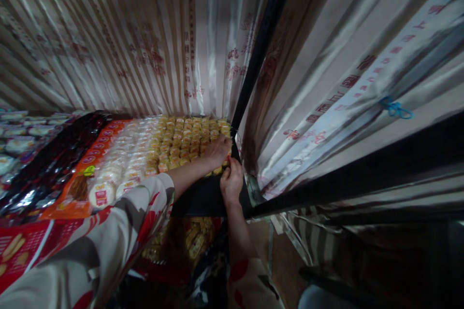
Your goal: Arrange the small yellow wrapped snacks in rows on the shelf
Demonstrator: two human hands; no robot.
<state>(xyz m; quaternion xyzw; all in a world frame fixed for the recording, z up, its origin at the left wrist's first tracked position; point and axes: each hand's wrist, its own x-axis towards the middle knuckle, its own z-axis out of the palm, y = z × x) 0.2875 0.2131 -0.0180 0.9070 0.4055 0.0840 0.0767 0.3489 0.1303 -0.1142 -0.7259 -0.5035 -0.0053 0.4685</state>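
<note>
Rows of small gold-wrapped packets stand closely packed on a black shelf. My left hand reaches over their right end, its fingers bent down and partly hidden. Just below it, my right hand is closed, thumb and fingertips pinched at the edge of a gold-wrapped packet with a bit of red on it. The two hands nearly touch at the shelf's right corner. What lies under my left fingers cannot be made out.
Left of the gold rows lie white round packets, an orange bag and dark shiny packs. Printed plastic sheeting hangs behind, with a black post at the corner. More gold packets sit below the shelf.
</note>
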